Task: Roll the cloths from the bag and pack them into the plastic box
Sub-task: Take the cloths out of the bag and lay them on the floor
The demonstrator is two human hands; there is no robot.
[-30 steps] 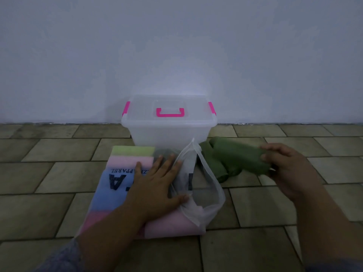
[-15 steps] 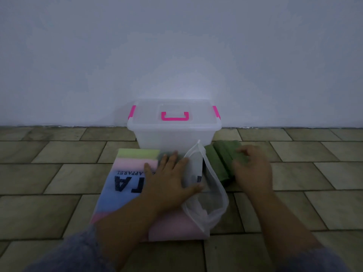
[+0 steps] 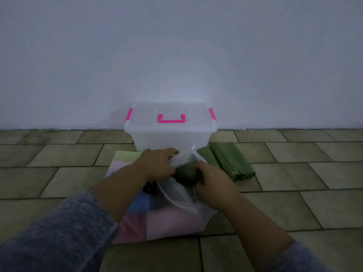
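A clear plastic box (image 3: 170,138) with pink handle and latches stands shut against the wall. In front of it a pastel printed bag (image 3: 172,222) lies flat on the floor, with a clear plastic mouth (image 3: 176,195) open on top. My left hand (image 3: 157,165) grips the upper edge of that mouth. My right hand (image 3: 214,185) is at the opening, fingers closed around a dark green cloth (image 3: 186,173) inside it. A folded green cloth (image 3: 227,160) lies on the floor to the right of the box.
The floor is olive-brown tile (image 3: 294,203), and a plain white wall (image 3: 176,55) rises right behind the box. My grey knitted sleeves (image 3: 59,236) fill the lower corners.
My right hand has left the green cloth on the floor by the box and moved into the bag's mouth onto another green cloth. My left hand shifted from pressing the bag flat to holding its edge.
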